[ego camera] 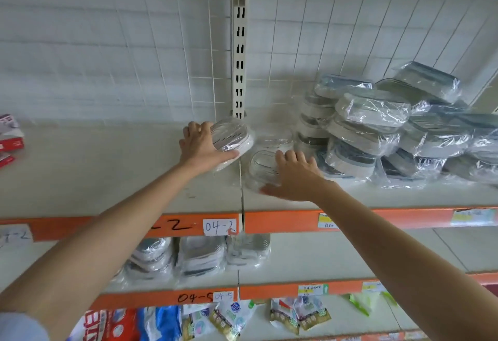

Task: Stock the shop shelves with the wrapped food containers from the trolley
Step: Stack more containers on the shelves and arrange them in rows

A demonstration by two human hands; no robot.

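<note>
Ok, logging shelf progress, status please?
Left hand grips tilted clear-wrapped oval container. Right hand flat on second wrapped container. Heap of wrapped containers crowds the right.

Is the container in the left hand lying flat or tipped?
Tipped: wrapped container tilts on its edge in the left hand above the shelf.

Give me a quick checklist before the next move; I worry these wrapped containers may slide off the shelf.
1. Left hand grips its tilted container: ok.
2. That container lies flat on the shelf: not ok, one edge is raised.
3. Right hand steadies the clear container: ok.
4. Pile of containers on the right stacked neatly: not ok, it leans.
5. Free space left of the upright post: ok.
</note>
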